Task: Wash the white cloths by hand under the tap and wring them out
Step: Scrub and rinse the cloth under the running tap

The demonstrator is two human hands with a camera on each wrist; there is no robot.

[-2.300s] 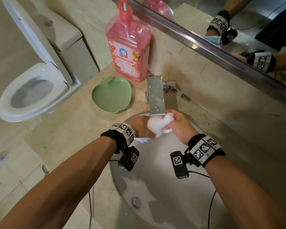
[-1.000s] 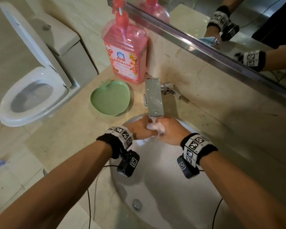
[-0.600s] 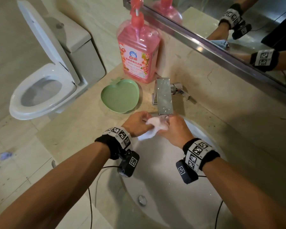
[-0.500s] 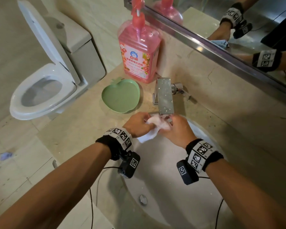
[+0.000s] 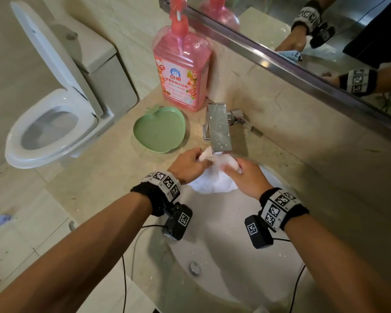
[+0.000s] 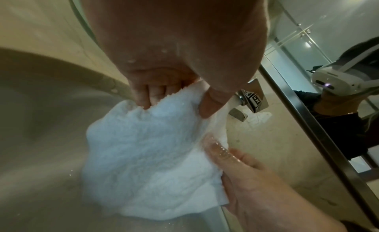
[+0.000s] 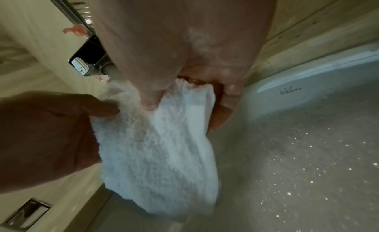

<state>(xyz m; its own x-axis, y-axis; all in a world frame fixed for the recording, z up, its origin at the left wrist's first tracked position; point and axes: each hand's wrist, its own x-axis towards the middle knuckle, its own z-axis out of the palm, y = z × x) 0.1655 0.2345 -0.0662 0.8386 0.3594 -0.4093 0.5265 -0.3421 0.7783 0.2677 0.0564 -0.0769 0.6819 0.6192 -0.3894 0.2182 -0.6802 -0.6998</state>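
White cloth (image 5: 215,180): terry square, hanging spread between both hands over the basin (image 5: 235,256), its top edge sitting directly beneath the tap (image 5: 219,129). Water is running onto that top edge, as the right wrist view is showing.
Left hand (image 5: 190,162): fingers and thumb are curling round one upper corner, pinching it; the left wrist view is showing the thumb (image 6: 211,104) pressing on the near face and fingertips (image 6: 151,94) behind.
Right hand (image 5: 244,175): gripping the other upper corner, thumb in front and fingers folding behind the fabric.
Second cloth: none is showing clearly in these views; a pale scrap by the tap base is too small to identify.
Handling, weight: judging it soaked, so it is weighing more than a dry cloth and dragging downward from the corners.
Handling, stiffness: fully limp; it is draping and folding wherever unsupported.
Handling, slip: the pile is looking rough enough to be gripping well even wet; not fragile.
Where to hold: for rinsing, the two top corners as now. For wringing, I am judging it better to gather the cloth into a roll and grip both ends in full fists.
Surroundings: pink soap bottle (image 5: 181,71) and green apple-shaped dish (image 5: 159,131) are standing on the counter (image 5: 113,177), well apart from the cloth.
Stage: rinsing appears under way; wringing not yet done.
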